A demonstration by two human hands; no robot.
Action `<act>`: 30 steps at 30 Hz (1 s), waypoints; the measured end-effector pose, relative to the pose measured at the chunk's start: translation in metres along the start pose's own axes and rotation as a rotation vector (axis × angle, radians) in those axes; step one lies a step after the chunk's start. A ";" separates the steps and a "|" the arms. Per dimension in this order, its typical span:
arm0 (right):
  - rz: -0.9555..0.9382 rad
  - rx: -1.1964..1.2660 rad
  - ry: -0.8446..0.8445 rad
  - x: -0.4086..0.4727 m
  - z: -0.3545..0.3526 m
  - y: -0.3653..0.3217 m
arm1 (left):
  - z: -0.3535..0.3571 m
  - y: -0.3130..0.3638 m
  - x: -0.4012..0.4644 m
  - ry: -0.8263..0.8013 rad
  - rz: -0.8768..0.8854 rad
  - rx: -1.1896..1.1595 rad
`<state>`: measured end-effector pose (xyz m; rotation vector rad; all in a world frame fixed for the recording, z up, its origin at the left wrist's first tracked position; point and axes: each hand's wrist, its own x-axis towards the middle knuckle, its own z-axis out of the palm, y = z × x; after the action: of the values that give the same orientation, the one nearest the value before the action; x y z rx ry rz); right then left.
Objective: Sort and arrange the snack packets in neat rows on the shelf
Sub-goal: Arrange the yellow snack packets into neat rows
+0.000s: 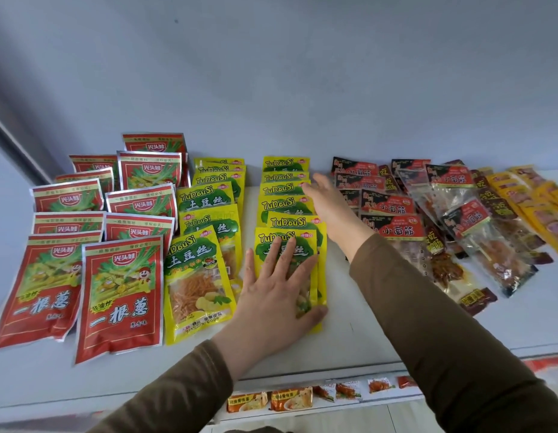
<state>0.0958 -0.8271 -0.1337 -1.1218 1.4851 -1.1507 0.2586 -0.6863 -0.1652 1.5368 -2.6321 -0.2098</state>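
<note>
Snack packets lie in rows on a white shelf [359, 332]. Red packets [120, 295] fill two rows at the left. Yellow TuDouSi packets form a left row [198, 276] and a right row [285, 195]. My left hand [276, 289] presses flat, fingers spread, on the front yellow packet [265, 242] of the right row. My right hand [329, 204] reaches along that row's right side with straight fingers, touching the packets' edges. Red-and-black packets [393, 229] and clear ones [477, 239] lie loosely to the right.
Orange-yellow packets [534, 207] crowd the far right end of the shelf. A lower shelf [318, 407] at the front holds small orange and white sachets [290, 398]. A plain wall rises behind the shelf, with a grey upright [18, 145] at the left.
</note>
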 end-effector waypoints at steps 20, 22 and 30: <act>0.131 0.001 -0.024 0.043 0.037 -0.007 | -0.009 -0.010 0.004 -0.022 0.007 0.069; 0.118 -0.025 -0.066 0.044 0.040 -0.011 | -0.008 -0.015 0.004 -0.009 -0.007 0.073; -0.071 -0.168 -0.049 -0.031 -0.005 -0.020 | -0.016 -0.028 -0.031 0.195 0.047 -0.051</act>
<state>0.0984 -0.7990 -0.1096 -1.3173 1.5367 -1.0531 0.3004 -0.6739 -0.1539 1.4009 -2.4890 -0.1164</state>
